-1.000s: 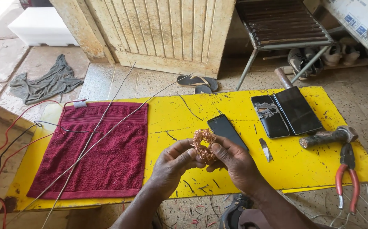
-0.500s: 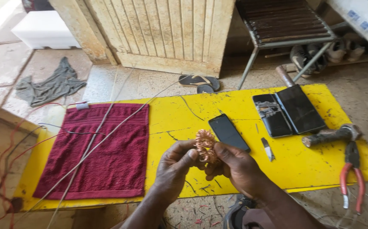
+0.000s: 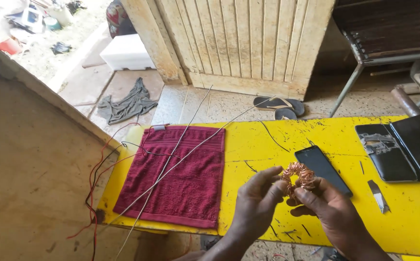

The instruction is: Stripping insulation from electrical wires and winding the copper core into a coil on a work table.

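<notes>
Copper wire coil (image 3: 299,176): a small ring of wound copper wire, held up just above the yellow counter (image 3: 268,145), near its front edge, between both hands.
Left hand (image 3: 256,205): fingers closed on the left side of the coil, thumb and fingertips pinched against the winding.
Right hand (image 3: 328,212): clamped on the right and lower side of the coil, the thumb pressed onto the winding from below.
Black phone (image 3: 323,169): laid flat on the counter, just behind the coil and partly hidden by it and the right hand.
Small blade (image 3: 378,195): a short metal piece laid on the counter to the right of the phone, apart from it.
Open phone case (image 3: 403,150): two dark halves laid side by side at the right end of the counter, well apart from the coil.
Red towel (image 3: 178,174): spread flat over the left part of the counter, well to the left of the hands.
Long thin wires (image 3: 181,154): stretched diagonally across the towel and out past the counter's far edge.
Red and black leads (image 3: 98,179): draped off the left end of the counter.
Sandals (image 3: 280,105): seen on the floor behind the counter, in front of a wooden door (image 3: 248,43).
Grey cloth (image 3: 127,104): crumpled on the floor to the left of the door.
</notes>
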